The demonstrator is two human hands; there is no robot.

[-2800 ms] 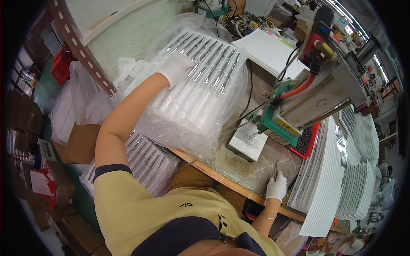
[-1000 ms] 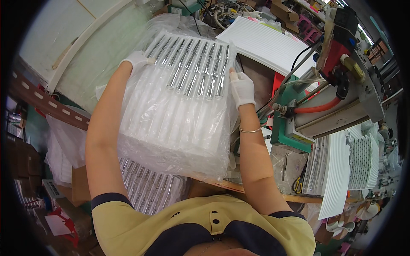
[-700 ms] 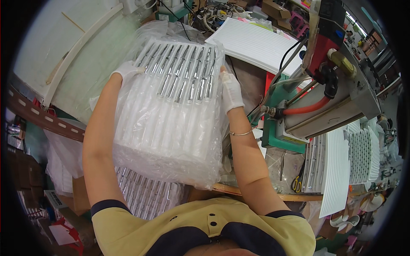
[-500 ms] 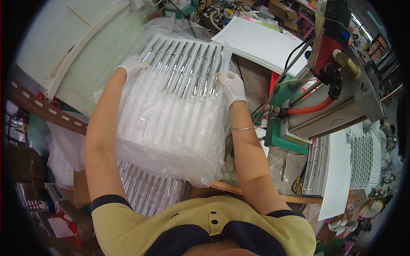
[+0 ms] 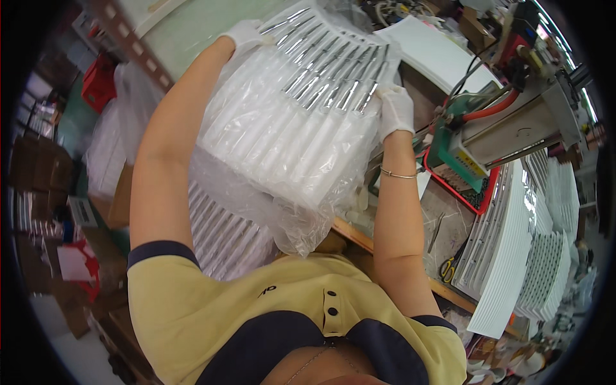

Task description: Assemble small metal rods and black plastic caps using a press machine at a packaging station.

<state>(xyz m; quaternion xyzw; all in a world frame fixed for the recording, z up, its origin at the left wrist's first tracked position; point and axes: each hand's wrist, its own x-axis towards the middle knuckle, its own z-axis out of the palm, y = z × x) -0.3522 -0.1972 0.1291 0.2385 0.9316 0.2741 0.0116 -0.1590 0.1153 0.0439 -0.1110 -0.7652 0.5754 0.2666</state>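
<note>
A white plastic tray with ribbed slots lies before me on a thick pile wrapped in clear plastic film. Slim silver metal rods, pen-like in shape, fill the slots at its far end; the near slots show no rods. My left hand, in a white glove, grips the tray's far left edge with the fingertips curled over it. At the right edge my right hand, gloved too, pinches the rim beside the rods. The tray's far part looks bowed. Film hides the pile's lower layers.
On the right stands a green and grey press machine with an orange hose, above a red basket. Yellow-handled scissors and stacked white trays lie nearby. Another rod-filled tray sits low under the pile. White sheets lie behind.
The view has swung, so the bench appears turned. Both hands keep hold of the tray, which now sits higher and further right in the picture and looks more bowed at its far end.
</note>
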